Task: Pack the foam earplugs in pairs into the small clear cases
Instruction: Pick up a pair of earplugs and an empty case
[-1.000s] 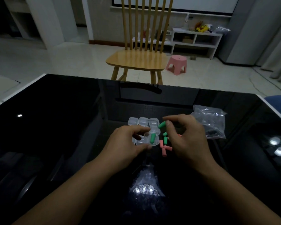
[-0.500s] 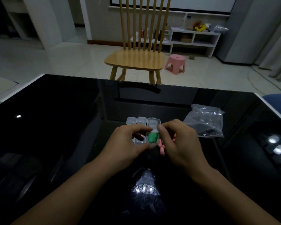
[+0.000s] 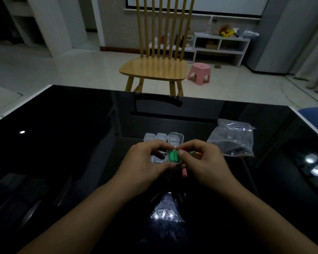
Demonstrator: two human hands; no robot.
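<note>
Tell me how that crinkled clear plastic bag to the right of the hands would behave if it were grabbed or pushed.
The plastic bag looks thin and creased, so it would probably crumple and flop rather than keep its shape. It seems nearly empty, so likely very light. On the glossy black table a push would probably slide it easily.

I see two green foam earplugs point(image 3: 173, 156) in a small clear plastic case point(image 3: 175, 143), a pink foam earplug point(image 3: 184, 172), and a glossy black bench point(image 3: 72, 143).

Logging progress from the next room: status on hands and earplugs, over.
Left hand holds open case; right hand pinches its edge. Two green earplugs inside, lid up. Loose pink earplug beside; nothing blocking.
</note>
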